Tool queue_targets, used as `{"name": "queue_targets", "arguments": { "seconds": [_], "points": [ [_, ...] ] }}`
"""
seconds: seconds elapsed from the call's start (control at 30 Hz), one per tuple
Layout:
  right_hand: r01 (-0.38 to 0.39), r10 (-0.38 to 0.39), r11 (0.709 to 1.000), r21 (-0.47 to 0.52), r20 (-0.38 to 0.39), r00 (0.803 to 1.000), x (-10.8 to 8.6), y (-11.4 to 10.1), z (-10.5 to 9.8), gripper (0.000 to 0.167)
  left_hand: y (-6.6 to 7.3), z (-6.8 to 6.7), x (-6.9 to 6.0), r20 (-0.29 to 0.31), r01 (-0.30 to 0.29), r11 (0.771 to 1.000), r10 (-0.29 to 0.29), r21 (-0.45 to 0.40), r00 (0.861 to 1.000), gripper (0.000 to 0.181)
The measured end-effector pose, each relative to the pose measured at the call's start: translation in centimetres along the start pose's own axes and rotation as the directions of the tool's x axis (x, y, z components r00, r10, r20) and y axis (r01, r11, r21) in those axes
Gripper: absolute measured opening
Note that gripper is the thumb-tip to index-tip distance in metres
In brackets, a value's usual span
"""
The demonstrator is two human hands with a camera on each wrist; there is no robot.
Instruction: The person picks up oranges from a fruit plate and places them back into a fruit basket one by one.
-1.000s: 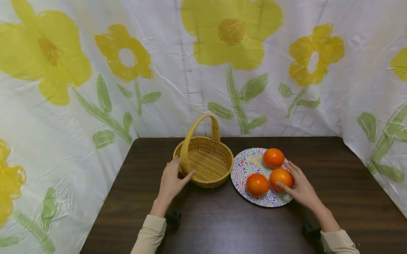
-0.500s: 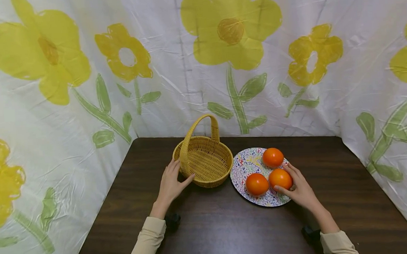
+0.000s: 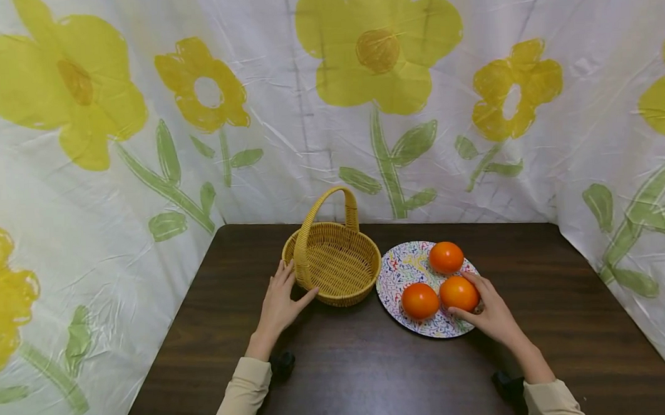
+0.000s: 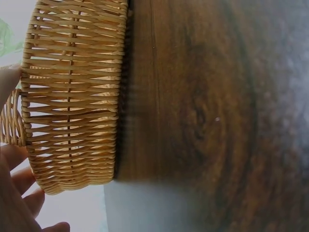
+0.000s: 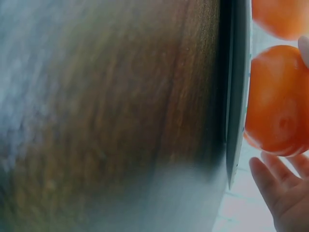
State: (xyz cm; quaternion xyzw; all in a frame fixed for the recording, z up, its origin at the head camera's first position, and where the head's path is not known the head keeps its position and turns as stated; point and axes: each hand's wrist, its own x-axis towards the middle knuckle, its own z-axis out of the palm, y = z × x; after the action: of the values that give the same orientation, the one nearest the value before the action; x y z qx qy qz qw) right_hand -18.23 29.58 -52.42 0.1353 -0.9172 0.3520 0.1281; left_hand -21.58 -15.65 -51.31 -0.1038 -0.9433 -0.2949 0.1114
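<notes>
The yellow wicker basket (image 3: 344, 266), its arched handle upright, stands at the table's back with nothing inside. My left hand (image 3: 277, 304) rests at its left rim, thumb and fingers spread; the left wrist view shows the fingers (image 4: 21, 181) beside the woven wall (image 4: 72, 96). Three orange round fruits lie on a patterned plate (image 3: 394, 267): one at the back (image 3: 446, 257), one at front left (image 3: 419, 301), one at right (image 3: 458, 293). Around the right fruit my right hand (image 3: 493, 312) is spread, thumb in front, fingers behind. In the right wrist view its fingers (image 5: 275, 179) are relaxed near that fruit (image 5: 277, 101).
The dark wooden table (image 3: 375, 381) carries the basket and plate side by side. Behind and at both sides hangs a white curtain (image 3: 269, 66) with yellow flowers. A small black device (image 3: 282, 365) sits at the left wrist, another (image 3: 508, 386) at the right.
My right hand has shifted slightly left and closer to the right fruit since a second ago. The left hand's fingers have moved slightly at the rim. Basket, plate and fruits look unmoved.
</notes>
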Motion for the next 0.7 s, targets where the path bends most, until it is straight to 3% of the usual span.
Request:
{"name": "queue_targets", "arguments": {
  "seconds": [0.37, 0.7],
  "points": [
    [-0.043, 0.043, 0.999, 0.022, 0.001, 0.999, 0.1, -0.5, 0.1, 0.076, 0.1, 0.1, -0.4, 0.011, 0.024, 0.999, -0.024, -0.031, 1.0, 0.076],
    [-0.023, 0.024, 1.0, 0.018, -0.036, 0.999, 0.9, -1.3, -0.3, 0.075, 0.1, 0.3, -0.4, 0.022, 0.046, 0.998, -0.045, -0.047, 0.999, 0.076]
  ]
}}
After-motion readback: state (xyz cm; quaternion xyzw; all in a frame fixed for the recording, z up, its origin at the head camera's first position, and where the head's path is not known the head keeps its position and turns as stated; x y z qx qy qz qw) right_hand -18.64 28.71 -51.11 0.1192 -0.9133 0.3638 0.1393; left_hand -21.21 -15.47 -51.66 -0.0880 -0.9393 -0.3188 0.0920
